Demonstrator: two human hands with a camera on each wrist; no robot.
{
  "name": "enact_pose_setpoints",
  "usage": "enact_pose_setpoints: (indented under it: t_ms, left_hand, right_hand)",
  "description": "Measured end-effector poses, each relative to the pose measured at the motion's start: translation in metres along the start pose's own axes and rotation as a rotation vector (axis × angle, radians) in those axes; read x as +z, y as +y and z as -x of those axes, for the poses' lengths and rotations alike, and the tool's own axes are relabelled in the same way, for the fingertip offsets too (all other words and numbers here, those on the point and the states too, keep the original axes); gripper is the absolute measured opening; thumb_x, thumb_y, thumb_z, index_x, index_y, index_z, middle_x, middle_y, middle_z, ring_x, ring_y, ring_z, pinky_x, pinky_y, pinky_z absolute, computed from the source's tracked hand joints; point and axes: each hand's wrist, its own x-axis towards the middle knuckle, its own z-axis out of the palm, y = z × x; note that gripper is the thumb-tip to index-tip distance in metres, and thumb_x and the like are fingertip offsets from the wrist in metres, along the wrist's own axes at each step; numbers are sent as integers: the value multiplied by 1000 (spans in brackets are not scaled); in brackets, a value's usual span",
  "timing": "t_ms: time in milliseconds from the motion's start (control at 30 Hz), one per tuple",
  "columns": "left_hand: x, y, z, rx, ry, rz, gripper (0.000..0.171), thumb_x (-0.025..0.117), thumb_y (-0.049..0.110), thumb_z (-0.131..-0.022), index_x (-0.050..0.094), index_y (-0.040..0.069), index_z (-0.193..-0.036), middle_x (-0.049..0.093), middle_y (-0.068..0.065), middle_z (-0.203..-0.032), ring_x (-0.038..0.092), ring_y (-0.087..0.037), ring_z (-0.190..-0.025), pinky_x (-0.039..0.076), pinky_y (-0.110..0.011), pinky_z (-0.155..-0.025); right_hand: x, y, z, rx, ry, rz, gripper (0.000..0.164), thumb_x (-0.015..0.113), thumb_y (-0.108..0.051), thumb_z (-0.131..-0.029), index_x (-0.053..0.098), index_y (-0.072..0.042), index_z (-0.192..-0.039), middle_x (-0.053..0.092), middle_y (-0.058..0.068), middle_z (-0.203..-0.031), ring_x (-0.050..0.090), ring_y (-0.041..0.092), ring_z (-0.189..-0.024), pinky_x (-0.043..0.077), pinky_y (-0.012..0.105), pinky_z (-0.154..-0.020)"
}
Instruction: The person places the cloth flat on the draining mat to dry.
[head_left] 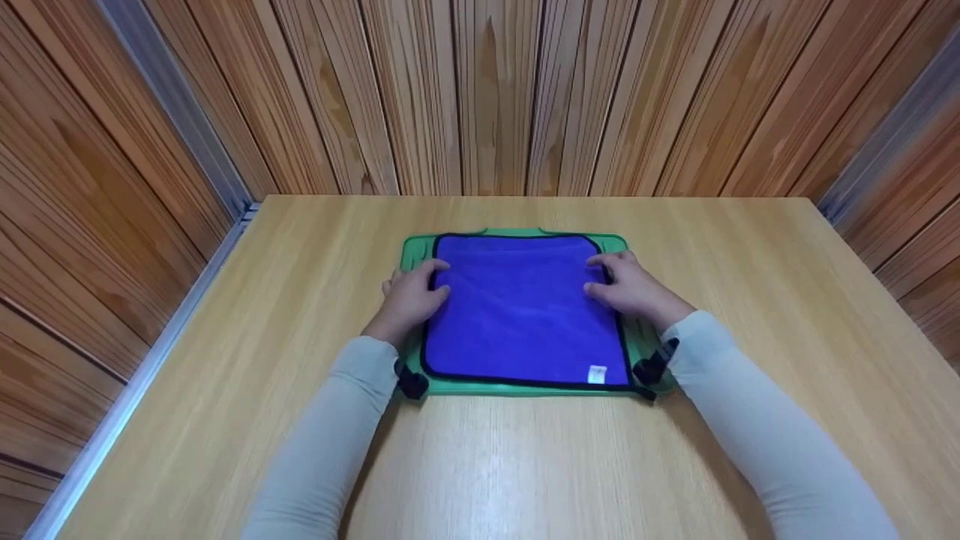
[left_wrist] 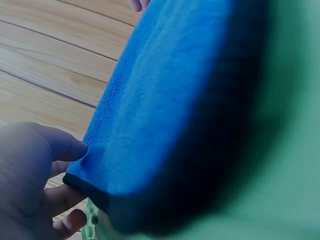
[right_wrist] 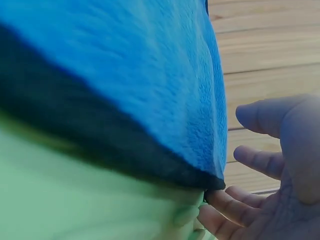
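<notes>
A blue plush cloth with black trim and a small white tag lies spread over a flat green plastic board, whose rim shows around it. At the cloth's left edge, my left hand pinches the border. The left wrist view shows that thumb pressing a dimple into the blue pile, with fingers at the underside of the black trim. My right hand is at the right edge, thumb and forefinger spread. In the right wrist view its lower fingertips meet the trim and the green board, while the thumb stands off the cloth.
The board lies on a light wooden table, toward the back middle. Wood-plank walls rise behind and at both sides, with metal posts at the corners. Black straps with small devices sit at both wrists.
</notes>
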Motion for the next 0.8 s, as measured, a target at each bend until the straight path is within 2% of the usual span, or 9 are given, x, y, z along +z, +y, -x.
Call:
enact_pose_setpoints:
  t_ms: [100, 200, 300, 400, 600, 800]
  left_hand:
    - [0, -3, 7, 15, -18, 17, 37, 60, 26, -101, 59, 21, -137, 61, -9, -136, 43, -34, -125, 18, -51, -104]
    - [-1, -4, 15, 22, -23, 23, 36, 61, 25, -100, 61, 21, -136, 64, -8, -116, 47, -31, -111, 18, -51, -100]
    - [-3, -6, 23, 30, -23, 25, 34, 63, 24, -100, 62, 22, -134, 58, -6, -94, 47, -29, -95, 18, -50, -95]
    - [-3, -8, 32, 45, -22, 20, 33, 64, 25, -99, 64, 22, -131, 54, -3, -83, 46, -27, -85, 18, -49, -92]
    - [-1, -13, 48, 89, -24, 3, 32, 66, 24, -97, 65, 21, -129, 50, -1, -76, 46, -25, -79, 18, -49, -93]
    - [0, -15, 60, 93, -37, 20, 32, 69, 22, -96, 66, 21, -128, 50, 0, -75, 47, -24, -76, 19, -48, -94]
  right_hand:
    - [2, 1, 11, -18, -30, 24, 53, 57, -27, -103, 43, -6, -149, 21, 27, -154, 30, 45, -141, 26, 61, -115]
    - [3, 2, 24, -28, -49, 42, 54, 60, -28, -101, 44, -8, -149, 17, 25, -157, 24, 46, -145, 23, 63, -116]
    - [5, 3, 37, -50, -54, 41, 56, 63, -30, -100, 45, -9, -149, 18, 25, -158, 24, 47, -145, 24, 64, -115]
    - [6, 7, 49, -76, -53, 32, 57, 65, -31, -99, 45, -9, -148, 22, 24, -157, 26, 46, -145, 26, 65, -114]
    - [8, 15, 69, -99, -49, 4, 56, 67, -30, -98, 47, -11, -147, 28, 22, -155, 26, 46, -145, 26, 65, -113]
    - [11, 23, 85, -103, -57, 1, 53, 68, -31, -97, 51, -13, -144, 34, 20, -150, 31, 44, -141, 29, 64, -112]
